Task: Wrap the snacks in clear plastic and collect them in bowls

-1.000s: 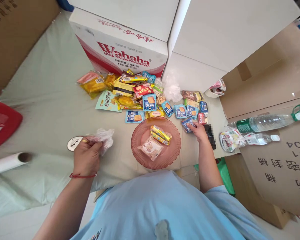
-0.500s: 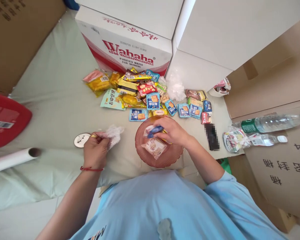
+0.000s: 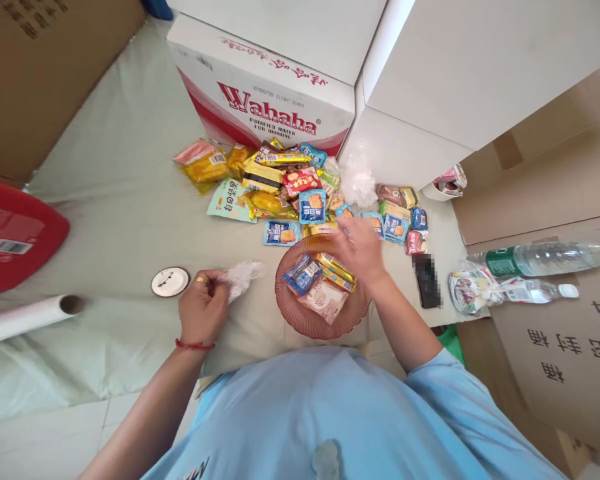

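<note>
My left hand [image 3: 206,308] is closed on a crumpled clear plastic bag [image 3: 245,277], left of a pink ribbed glass plate [image 3: 307,327]. In the plate lie a blue snack packet [image 3: 303,275], yellow-wrapped snacks [image 3: 337,270] and a beige packet [image 3: 325,300]. Over the plate's upper right rim is my right hand [image 3: 363,252], its fingers apart and slightly blurred, holding nothing. Just beyond its fingertips are small blue snack packets [image 3: 371,223], partly hidden by the hand. A heap of mixed snack packets [image 3: 280,180] spreads behind the plate.
A Wahaha carton [image 3: 265,93] and white boxes [image 3: 420,67] stand at the back. A round white badge [image 3: 170,282], a white tube [image 3: 25,320] and a red container [image 3: 15,233] lie left. A dark phone [image 3: 427,283] and plastic bottles [image 3: 545,257] are right.
My right hand has let go of the blue snack packet, which now lies in the plate, and has moved up and right. My left hand still holds the plastic bag. The view has shifted slightly.
</note>
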Tool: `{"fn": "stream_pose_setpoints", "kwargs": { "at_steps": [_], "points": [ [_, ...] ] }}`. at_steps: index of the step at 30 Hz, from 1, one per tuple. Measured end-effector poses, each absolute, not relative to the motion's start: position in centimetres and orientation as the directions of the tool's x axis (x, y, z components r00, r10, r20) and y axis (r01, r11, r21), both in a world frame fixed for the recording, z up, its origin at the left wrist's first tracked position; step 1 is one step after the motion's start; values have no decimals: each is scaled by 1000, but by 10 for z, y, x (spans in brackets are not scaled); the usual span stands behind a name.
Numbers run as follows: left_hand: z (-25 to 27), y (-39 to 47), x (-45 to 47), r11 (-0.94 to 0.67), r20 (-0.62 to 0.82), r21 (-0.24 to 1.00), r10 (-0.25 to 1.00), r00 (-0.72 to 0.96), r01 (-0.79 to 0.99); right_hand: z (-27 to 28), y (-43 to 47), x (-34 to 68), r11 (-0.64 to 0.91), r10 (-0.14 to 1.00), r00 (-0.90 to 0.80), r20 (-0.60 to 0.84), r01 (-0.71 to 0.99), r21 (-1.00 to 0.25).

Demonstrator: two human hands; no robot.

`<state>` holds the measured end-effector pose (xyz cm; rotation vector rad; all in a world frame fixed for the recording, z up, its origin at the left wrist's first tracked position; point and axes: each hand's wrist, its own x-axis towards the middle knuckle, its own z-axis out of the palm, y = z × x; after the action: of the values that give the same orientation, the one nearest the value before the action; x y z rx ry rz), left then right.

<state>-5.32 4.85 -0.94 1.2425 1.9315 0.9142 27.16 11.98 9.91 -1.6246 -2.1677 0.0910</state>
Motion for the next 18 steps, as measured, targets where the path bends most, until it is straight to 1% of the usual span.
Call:
{"fn": "stream_pose_setpoints", "kwargs": {
  "at_steps": [1,2,3,4,5,6,7,8,13,18],
  "points": [
    [-9,48,-53,319,-164,826,925,-343,464,99,125,291,115,950,-9,313,940,-322],
    [-9,48,-53,320,-165,822,925,-341,471,98,130,310,-59,945,156,288,946,-320],
    [-9,48,-52,320,-165,816,927,-337,481,95,136,329,-263,925,325,199,922,-284],
    [-9,47,-52,323,-165,808,927,-336,493,90,141,345,-418,893,444,79,880,-227],
    [-9,47,-52,325,-164,797,928,-335,510,84,145,358,-526,848,529,-32,833,-169],
    [-9,46,-51,325,-161,785,929,-333,528,76,148,368,-596,803,584,-120,795,-115],
    [-10,46,-51,320,-154,774,932,-329,546,69,151,374,-624,777,605,-173,777,-89],
    [-10,46,-50,311,-142,765,935,-324,563,62,153,377,-637,766,614,-189,765,-98],
    [-9,47,-46,253,-71,731,952,-299,634,36,163,374,-632,770,622,-144,710,-312],
    [-5,48,-45,211,-32,733,960,-277,647,24,159,367,-530,833,534,-147,693,-488]
  ]
}}
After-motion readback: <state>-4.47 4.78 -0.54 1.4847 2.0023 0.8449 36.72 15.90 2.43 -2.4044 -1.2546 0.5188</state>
